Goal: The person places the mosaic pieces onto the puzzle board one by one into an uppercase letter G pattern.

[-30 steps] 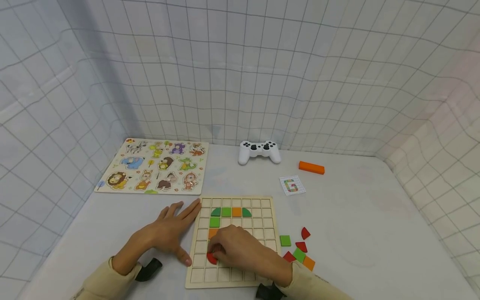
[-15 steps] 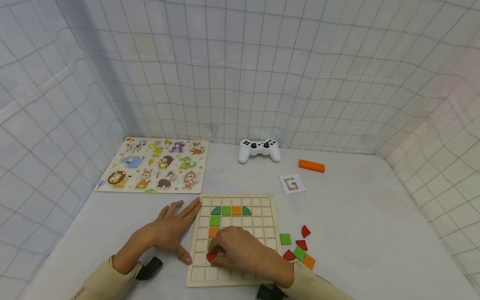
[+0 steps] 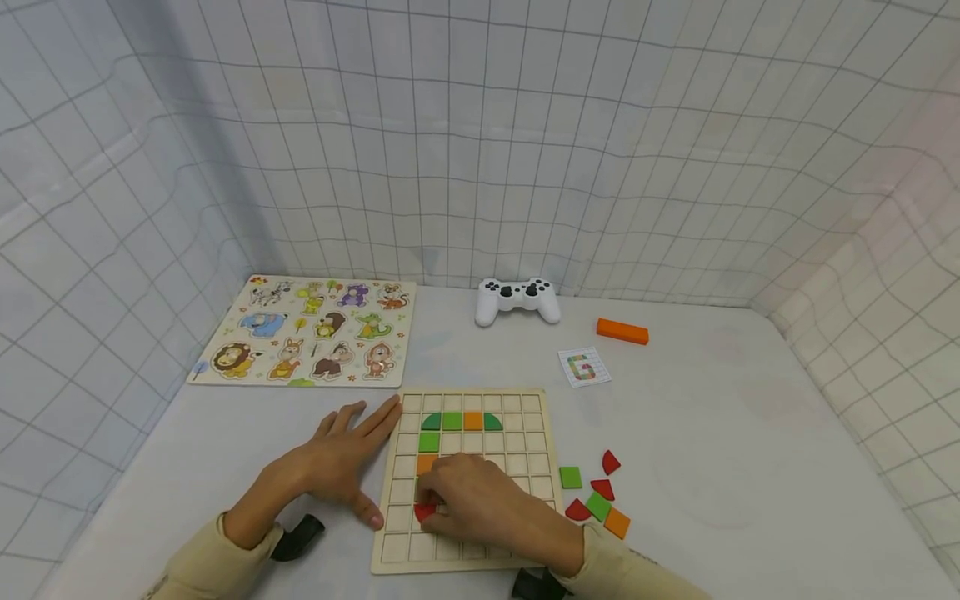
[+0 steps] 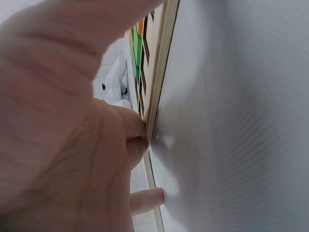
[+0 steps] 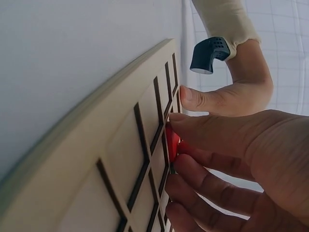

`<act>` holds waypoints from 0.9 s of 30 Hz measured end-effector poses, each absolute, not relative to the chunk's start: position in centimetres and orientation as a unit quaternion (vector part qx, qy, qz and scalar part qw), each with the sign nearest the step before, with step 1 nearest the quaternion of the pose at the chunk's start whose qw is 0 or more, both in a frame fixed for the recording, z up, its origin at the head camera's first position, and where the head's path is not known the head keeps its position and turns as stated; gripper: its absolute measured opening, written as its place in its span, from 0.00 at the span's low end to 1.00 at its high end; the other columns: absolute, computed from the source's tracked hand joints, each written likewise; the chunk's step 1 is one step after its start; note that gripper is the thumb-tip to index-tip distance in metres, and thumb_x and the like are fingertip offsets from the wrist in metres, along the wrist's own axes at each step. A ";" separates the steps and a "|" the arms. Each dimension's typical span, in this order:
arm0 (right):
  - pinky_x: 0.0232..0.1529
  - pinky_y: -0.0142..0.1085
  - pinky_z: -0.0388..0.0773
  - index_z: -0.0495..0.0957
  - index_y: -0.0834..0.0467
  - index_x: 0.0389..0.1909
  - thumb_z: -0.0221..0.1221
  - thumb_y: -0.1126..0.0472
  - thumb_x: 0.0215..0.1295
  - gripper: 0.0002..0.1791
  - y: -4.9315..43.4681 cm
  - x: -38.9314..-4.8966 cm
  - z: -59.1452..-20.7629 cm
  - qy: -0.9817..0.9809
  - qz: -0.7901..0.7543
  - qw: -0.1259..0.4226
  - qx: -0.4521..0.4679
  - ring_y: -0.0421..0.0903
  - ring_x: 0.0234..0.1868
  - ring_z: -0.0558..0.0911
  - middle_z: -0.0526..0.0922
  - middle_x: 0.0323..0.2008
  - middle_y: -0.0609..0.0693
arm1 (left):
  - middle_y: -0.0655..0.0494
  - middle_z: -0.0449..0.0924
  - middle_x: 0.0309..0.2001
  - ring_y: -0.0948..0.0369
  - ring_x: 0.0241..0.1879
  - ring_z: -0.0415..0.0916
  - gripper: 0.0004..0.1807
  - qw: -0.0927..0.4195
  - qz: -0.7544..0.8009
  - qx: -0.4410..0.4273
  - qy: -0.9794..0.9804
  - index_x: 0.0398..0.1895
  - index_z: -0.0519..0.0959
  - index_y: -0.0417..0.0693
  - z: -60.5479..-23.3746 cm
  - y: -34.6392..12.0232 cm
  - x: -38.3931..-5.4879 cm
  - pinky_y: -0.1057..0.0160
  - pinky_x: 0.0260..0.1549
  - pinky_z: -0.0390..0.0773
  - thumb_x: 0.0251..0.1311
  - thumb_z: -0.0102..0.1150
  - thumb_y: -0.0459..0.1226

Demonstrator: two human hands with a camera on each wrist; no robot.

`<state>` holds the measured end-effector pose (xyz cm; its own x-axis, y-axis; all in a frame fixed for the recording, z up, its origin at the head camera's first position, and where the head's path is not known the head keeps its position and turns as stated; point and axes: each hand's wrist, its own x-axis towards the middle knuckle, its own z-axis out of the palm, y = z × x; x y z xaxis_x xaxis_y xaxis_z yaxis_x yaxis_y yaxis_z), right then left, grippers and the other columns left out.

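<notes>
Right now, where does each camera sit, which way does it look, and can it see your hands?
Head: worn on the head, facing forward and down at the board; left hand, right hand and both sleeves show.
Left wrist: worn there, looking along the board's edge; the left hand fills much of it.
Right wrist: worn there, looking across the board; the right hand pinches a red piece, the left beyond.
Shared: head and right wrist both show the red piece.

Red piece [image 3: 424,512] turned slightly, shifted a little on gridded board [image 3: 517,463].
</notes>
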<state>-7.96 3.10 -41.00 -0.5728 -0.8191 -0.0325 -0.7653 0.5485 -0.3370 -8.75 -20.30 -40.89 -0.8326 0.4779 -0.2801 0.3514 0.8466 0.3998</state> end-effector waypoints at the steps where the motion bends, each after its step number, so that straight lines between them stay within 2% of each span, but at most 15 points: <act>1: 0.28 0.20 0.66 0.85 0.49 0.34 0.72 0.52 0.58 0.07 3.1 -7.9 -41.0 0.875 -0.144 0.094 -0.452 0.28 0.25 0.68 0.78 0.26 0.37 | 0.45 0.41 0.81 0.29 0.74 0.41 0.80 0.188 0.169 0.219 0.942 0.81 0.45 0.42 -40.9 -20.3 -8.8 0.23 0.65 0.45 0.26 0.79 0.66; 15: 0.29 0.21 0.68 0.85 0.47 0.34 0.69 0.49 0.61 0.07 3.3 -7.9 -41.0 0.883 -0.157 0.102 -0.430 0.28 0.27 0.70 0.79 0.29 0.35 | 0.45 0.41 0.81 0.29 0.73 0.42 0.79 0.188 0.171 0.218 0.942 0.81 0.45 0.42 -40.8 -20.4 -8.7 0.22 0.64 0.45 0.26 0.79 0.66; 22: 0.33 0.22 0.71 0.86 0.46 0.35 0.70 0.48 0.61 0.08 5.7 -8.2 -40.6 0.892 -0.193 0.105 -0.394 0.28 0.30 0.73 0.80 0.30 0.34 | 0.46 0.39 0.82 0.30 0.74 0.41 0.80 0.193 0.170 0.217 0.942 0.81 0.44 0.44 -41.0 -20.2 -8.8 0.22 0.64 0.44 0.26 0.79 0.65; 27: 0.37 0.26 0.75 0.85 0.48 0.37 0.71 0.50 0.60 0.09 8.3 -8.6 -39.8 0.905 -0.203 0.099 -0.361 0.31 0.34 0.76 0.82 0.33 0.37 | 0.46 0.39 0.82 0.29 0.74 0.41 0.80 0.193 0.174 0.215 0.941 0.81 0.45 0.43 -41.0 -20.2 -8.7 0.22 0.64 0.44 0.26 0.80 0.64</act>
<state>-8.62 8.27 -39.81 -0.7197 -0.6934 -0.0334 -0.6127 0.6571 -0.4390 -8.71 -20.22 -40.96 -0.8331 0.4723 -0.2881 0.3380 0.8468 0.4107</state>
